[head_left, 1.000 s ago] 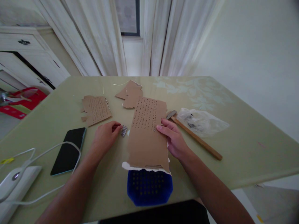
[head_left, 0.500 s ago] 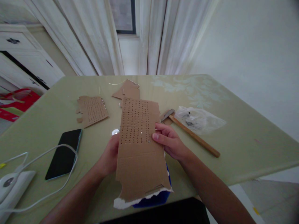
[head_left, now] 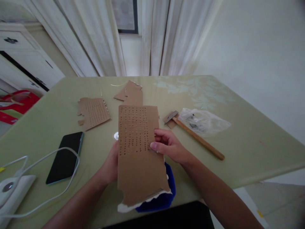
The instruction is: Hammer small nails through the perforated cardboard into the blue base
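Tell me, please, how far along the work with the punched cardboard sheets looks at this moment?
Done, it seems: a smaller punched sheet lies set aside on the table, and the big cardboard sheet already carries rows of holes on its upper half. In hand: the left hand and right hand hold that sheet up above a blue block. Left: its lower half is unpunched; the hammer lies untouched.

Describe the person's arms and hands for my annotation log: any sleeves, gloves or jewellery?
Both forearms are bare to the frame edge, with no sleeves showing. The left hand and right hand wear no gloves; no rings, watch or bracelets are visible.
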{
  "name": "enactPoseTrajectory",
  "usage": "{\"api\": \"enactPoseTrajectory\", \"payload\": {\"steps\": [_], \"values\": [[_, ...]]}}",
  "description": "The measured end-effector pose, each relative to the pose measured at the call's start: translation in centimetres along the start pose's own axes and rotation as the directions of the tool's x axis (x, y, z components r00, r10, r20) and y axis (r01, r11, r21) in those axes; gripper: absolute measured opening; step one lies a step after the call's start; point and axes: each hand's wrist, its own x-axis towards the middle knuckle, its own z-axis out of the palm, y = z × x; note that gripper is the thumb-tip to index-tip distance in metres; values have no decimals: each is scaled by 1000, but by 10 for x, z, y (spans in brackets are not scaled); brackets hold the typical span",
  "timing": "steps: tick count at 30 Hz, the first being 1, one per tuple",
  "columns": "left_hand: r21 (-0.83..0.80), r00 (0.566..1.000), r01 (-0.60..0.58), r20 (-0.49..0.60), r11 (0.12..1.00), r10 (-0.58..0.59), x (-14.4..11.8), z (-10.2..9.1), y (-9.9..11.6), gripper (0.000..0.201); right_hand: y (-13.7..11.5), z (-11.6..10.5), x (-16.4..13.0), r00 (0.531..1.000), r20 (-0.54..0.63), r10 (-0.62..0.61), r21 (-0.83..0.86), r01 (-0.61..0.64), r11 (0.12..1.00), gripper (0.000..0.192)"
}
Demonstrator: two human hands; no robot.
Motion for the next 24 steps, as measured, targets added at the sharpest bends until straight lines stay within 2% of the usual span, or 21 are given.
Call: {"api": "enactPoseTrajectory", "payload": {"steps": [2, 4, 7, 9, 11, 12, 14, 15, 16, 17, 19, 22, 24], "values": [[-75, 997, 47, 57, 996, -43, 3, 0, 6, 28, 1, -1, 1, 1000, -19, 1, 2, -1, 1000, 35], [-109, 996, 62, 64, 992, -55, 6, 1, 15, 19, 1, -1, 1, 999, -34, 7, 3, -7, 1000, 37], [-81, 996, 47, 81, 996, -40, 11, 1, 24, 16, 1, -2, 1, 998, -57, 3, 16, -3, 1000, 41], [-26, 998, 38, 46, 999, -37, 15, 0, 23, 20, 1, -2, 1, 997, -83, -6, 26, 8, 1000, 44], [14, 994, 20, -110, 1000, -19, 18, 0, 18, 29, 2, -3, 2, 993, -120, -11, 35, 15, 999, 45], [28, 975, 9, -221, 1000, -3, 19, 0, 15, 32, 2, -3, 2, 990, -140, -9, 37, 14, 999, 45], [80, 902, -44, -425, 996, 74, 19, -1, 11, 29, 1, -3, 2, 986, -165, -3, 38, 9, 999, 44], [135, 861, -83, -488, 987, 140, 18, -2, 10, 24, 1, -3, 2, 986, -169, 1, 37, 6, 999, 43], [209, 833, -128, -508, 970, 219, 17, -3, 9, 20, 1, -3, 3, 986, -168, 6, 34, 0, 999, 44], [285, 823, -176, -482, 942, 300, 15, -4, 10, 18, 0, -2, 3, 986, -164, 14, 31, -9, 999, 44], [387, 843, -291, -329, 875, 426, 10, -5, 13, 21, -1, -1, 3, 988, -151, 31, 27, -27, 999, 46], [410, 880, -406, -66, 817, 470, 6, -4, 19, 27, -3, 2, 4, 991, -128, 40, 21, -37, 999, 49], [420, 885, -430, 20, 799, 465, 7, -1, 22, 26, -2, 2, 5, 992, -114, 45, 14, -44, 999, 52]]}}
